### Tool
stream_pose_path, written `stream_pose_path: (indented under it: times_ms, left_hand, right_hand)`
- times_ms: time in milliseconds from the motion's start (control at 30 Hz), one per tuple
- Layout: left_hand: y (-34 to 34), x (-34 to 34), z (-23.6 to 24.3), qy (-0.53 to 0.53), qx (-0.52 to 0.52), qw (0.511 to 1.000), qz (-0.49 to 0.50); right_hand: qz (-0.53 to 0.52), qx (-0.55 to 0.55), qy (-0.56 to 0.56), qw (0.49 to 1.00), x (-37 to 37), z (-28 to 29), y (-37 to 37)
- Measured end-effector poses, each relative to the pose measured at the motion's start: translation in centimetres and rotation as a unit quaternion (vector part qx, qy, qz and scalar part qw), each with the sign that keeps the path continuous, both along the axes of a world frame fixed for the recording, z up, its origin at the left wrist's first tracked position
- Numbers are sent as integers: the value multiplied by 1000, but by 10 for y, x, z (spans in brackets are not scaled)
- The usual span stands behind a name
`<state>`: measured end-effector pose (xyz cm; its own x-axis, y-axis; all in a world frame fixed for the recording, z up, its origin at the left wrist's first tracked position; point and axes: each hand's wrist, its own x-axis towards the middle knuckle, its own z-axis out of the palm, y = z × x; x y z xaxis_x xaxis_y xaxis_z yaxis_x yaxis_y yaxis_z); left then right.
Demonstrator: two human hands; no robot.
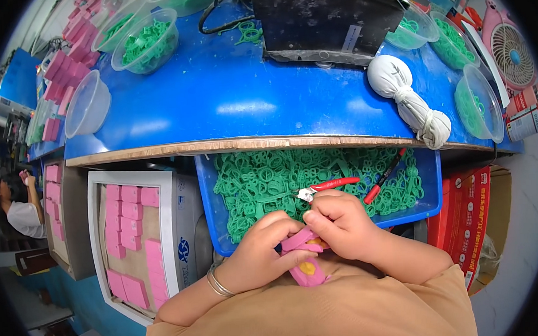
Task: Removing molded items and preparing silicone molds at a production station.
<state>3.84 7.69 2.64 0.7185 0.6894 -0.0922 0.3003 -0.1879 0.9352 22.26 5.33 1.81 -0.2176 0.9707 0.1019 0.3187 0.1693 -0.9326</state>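
Observation:
Close to my body, both hands hold a pink rubber mold (310, 274) that is parted into flaps, with yellow patches on its inner faces. My left hand (265, 251) is closed around its left side, thumb on top. At the upper right, my right hand (346, 225) pinches the edge of a flap; whether a small piece is also between those fingertips is hidden. Just beyond the fingers, red-handled cutters (331, 184) lie over a blue bin (434, 204) full of green ring-shaped pieces (251, 181). A red and black marker (383, 176) rests on them.
A blue tabletop (215, 97) carries a black machine (328, 23), a tied white cloth bundle (409, 98) and clear bowls (147, 43) of green pieces. Left stands a box (101, 240) of pink blocks; right, a red carton (463, 218). A co-worker (25, 213) sits far left.

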Motion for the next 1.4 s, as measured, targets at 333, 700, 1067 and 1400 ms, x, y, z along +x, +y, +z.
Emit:
stream_pose_path:
  times_ms: [333, 700, 1067, 1400]
  left_hand:
    - [-1, -1, -20, -29, 27, 992, 118]
    - [4, 1, -12, -206, -223, 929, 214]
    - [10, -5, -20, -136, -11, 987, 85]
    - [0, -1, -19, -188, -77, 971, 129]
  right_hand:
    - [21, -14, 153, 988, -1, -27, 10]
    - [36, -97, 77, 992, -2, -9, -6]
    - [6, -72, 79, 994, 1, -13, -13]
    - [22, -74, 98, 992, -2, -20, -12]
